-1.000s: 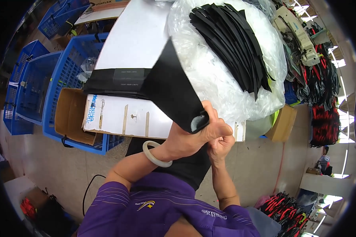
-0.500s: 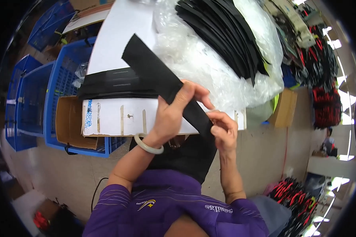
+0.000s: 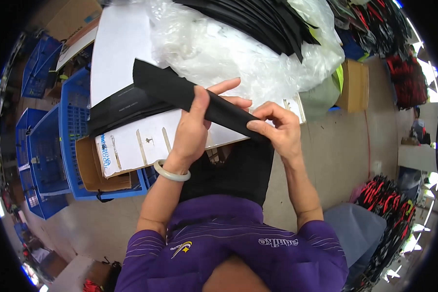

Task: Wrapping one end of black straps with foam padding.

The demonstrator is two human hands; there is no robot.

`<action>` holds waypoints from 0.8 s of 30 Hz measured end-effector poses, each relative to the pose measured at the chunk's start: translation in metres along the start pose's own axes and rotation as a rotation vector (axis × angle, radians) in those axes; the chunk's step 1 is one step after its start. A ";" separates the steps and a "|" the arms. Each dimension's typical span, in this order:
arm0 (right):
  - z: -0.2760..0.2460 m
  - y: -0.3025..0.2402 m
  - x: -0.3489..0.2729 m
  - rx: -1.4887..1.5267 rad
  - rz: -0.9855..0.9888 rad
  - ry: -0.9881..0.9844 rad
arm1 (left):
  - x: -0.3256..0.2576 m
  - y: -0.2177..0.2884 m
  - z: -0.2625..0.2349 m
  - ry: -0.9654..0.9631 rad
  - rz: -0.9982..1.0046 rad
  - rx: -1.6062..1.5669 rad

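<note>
A long black fabric strip (image 3: 180, 90) slants from upper left down to the right in front of me. My left hand (image 3: 197, 124), with a pale bangle on its wrist, grips the strip's middle, thumb over the top. My right hand (image 3: 277, 127) pinches the strip's lower right end between thumb and fingers. A flat stack of black pieces (image 3: 119, 109) lies on the white board (image 3: 146, 141) just beyond my left hand. More black strips (image 3: 258, 22) are piled on a clear plastic bag (image 3: 214, 48) at the back.
Blue plastic crates (image 3: 68, 141) stand at my left, one holding an open cardboard box (image 3: 95, 170). A brown box (image 3: 353, 85) sits at the right on the concrete floor. Red-and-black items (image 3: 382, 194) lie heaped at the right edge and lower right.
The black piece was a broad folded flap; now it is a narrow strip lowered across both hands. My right hand has slid out to its lower end.
</note>
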State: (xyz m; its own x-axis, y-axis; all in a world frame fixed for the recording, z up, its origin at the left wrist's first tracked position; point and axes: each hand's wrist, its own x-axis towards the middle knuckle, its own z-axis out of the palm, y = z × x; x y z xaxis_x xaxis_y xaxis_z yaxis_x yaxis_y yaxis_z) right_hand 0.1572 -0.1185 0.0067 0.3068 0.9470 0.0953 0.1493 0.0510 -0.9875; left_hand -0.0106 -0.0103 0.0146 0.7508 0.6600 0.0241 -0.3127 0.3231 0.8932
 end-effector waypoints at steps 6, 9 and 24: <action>0.006 0.008 -0.014 0.356 0.249 -0.053 | -0.001 -0.005 0.010 0.043 0.026 -0.074; 0.008 0.013 -0.019 0.444 0.269 0.020 | -0.003 -0.006 0.008 0.085 -0.003 -0.130; -0.050 0.092 -0.034 -0.980 -0.560 0.058 | -0.042 -0.080 -0.011 -0.192 0.301 1.465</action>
State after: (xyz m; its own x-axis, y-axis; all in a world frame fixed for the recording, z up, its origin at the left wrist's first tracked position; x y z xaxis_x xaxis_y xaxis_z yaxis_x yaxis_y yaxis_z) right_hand 0.2079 -0.1618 -0.0810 0.0046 0.8517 0.5240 0.9445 0.1685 -0.2821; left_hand -0.0232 -0.0568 -0.0627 0.8652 0.4425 0.2358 0.2889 -0.8243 0.4869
